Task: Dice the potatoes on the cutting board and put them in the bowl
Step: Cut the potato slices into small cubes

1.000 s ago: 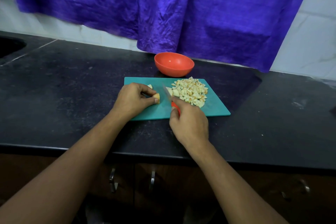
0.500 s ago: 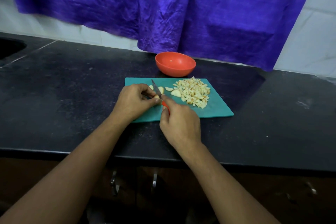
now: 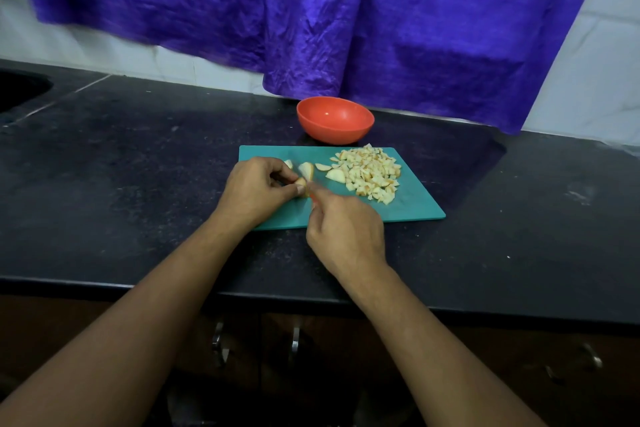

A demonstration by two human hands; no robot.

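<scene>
Left hand (image 3: 256, 191) pinches a small potato piece (image 3: 302, 183), right hand (image 3: 346, 236) grips the knife (image 3: 312, 197), which I fear could slip into that left hand.

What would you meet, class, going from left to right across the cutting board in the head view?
Left hand → loose potato slices → pile of diced potato → bare right end of the cutting board. The right hand and the bowl overlap these sideways, so both are left out.
</scene>
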